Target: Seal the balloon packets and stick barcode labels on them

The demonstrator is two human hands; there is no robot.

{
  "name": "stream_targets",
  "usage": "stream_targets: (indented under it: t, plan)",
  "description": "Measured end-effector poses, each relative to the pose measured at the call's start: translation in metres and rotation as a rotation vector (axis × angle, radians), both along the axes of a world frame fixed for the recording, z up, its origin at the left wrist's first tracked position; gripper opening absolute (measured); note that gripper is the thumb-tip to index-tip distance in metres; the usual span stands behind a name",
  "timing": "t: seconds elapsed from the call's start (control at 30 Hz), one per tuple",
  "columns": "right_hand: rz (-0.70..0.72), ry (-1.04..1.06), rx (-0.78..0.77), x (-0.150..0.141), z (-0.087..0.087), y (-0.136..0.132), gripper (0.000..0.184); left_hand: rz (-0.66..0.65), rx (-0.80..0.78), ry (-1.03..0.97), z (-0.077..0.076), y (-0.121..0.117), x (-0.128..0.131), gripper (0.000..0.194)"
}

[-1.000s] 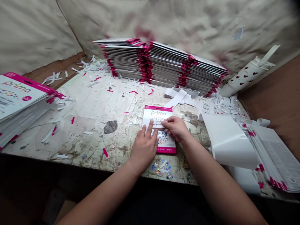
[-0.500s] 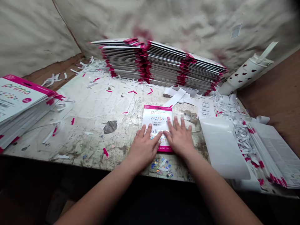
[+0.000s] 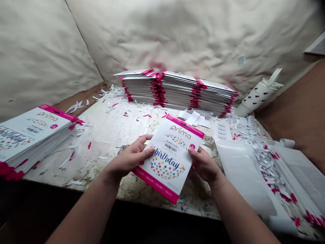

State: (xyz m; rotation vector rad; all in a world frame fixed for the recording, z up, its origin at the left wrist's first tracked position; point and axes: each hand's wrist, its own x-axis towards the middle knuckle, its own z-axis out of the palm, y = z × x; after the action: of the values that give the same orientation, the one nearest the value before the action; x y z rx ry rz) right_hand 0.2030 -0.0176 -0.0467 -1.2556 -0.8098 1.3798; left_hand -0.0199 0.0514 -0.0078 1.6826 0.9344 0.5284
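I hold a white and pink "prima" birthday balloon packet (image 3: pixel 169 159) up off the table, tilted with its pink header away from me. My left hand (image 3: pixel 128 159) grips its left edge, thumb on the front. My right hand (image 3: pixel 203 165) grips its right edge, fingers curled behind it. A small barcode sticker sits on the packet's front under the logo. A stack of like packets (image 3: pixel 30 134) lies at the left edge of the table.
Two tall stacks of packets (image 3: pixel 177 91) stand at the back against a cream cloth wall. A white bottle with red hearts (image 3: pixel 256 96) leans at back right. Sticker sheets (image 3: pixel 243 169), more packets (image 3: pixel 302 184) and paper scraps (image 3: pixel 254 135) lie at right on the worn tabletop (image 3: pixel 101 135).
Both hands pressed flat on the packet on the table, then lifted it toward me. The camera view tilted upward.
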Motion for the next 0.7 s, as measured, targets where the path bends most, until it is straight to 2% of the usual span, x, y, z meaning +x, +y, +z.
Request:
stream_targets:
  t: [0.07, 0.13, 0.2, 0.27, 0.3, 0.33, 0.4, 0.47, 0.53, 0.63, 0.7]
  plan:
    - [0.014, 0.112, -0.064, -0.008, 0.01, 0.007, 0.039, 0.125, 0.296, 0.202, 0.013, -0.01, 0.001, 0.055]
    - [-0.077, 0.146, -0.064, -0.024, 0.018, 0.014, 0.033, 0.258, 0.587, 0.354, 0.017, -0.03, 0.012, 0.068]
    - [-0.12, 0.189, 0.001, -0.041, 0.026, 0.019, 0.03, 0.189, 0.912, 0.532, 0.014, -0.048, 0.026, 0.075]
    - [-0.034, 0.23, 0.118, -0.053, 0.032, 0.021, 0.029, 0.137, 1.14, 0.679, 0.011, -0.052, 0.029, 0.061]
    - [0.034, 0.23, 0.175, -0.055, 0.033, 0.021, 0.031, 0.14, 1.2, 0.72, 0.011, -0.047, 0.022, 0.056]
    - [0.094, 0.209, 0.216, -0.054, 0.033, 0.022, 0.035, 0.175, 1.233, 0.75, 0.013, -0.038, 0.009, 0.054]
    - [0.145, 0.112, 0.238, -0.043, 0.028, 0.024, 0.042, 0.283, 1.229, 0.806, 0.023, -0.014, -0.034, 0.054]
    - [0.099, -0.028, 0.198, -0.023, 0.016, 0.027, 0.044, 0.441, 1.166, 0.938, 0.033, 0.016, -0.091, 0.054]
    - [0.011, -0.175, 0.16, 0.001, 0.002, 0.032, 0.042, 0.492, 1.081, 1.085, 0.036, 0.046, -0.149, 0.051]
    - [-0.112, -0.45, 0.155, 0.038, -0.015, 0.044, 0.041, 0.587, 0.843, 1.282, 0.022, 0.08, -0.218, 0.05]
    - [-0.163, -0.747, 0.161, 0.058, -0.02, 0.056, 0.037, 0.59, 0.732, 1.287, 0.009, 0.093, -0.249, 0.067]
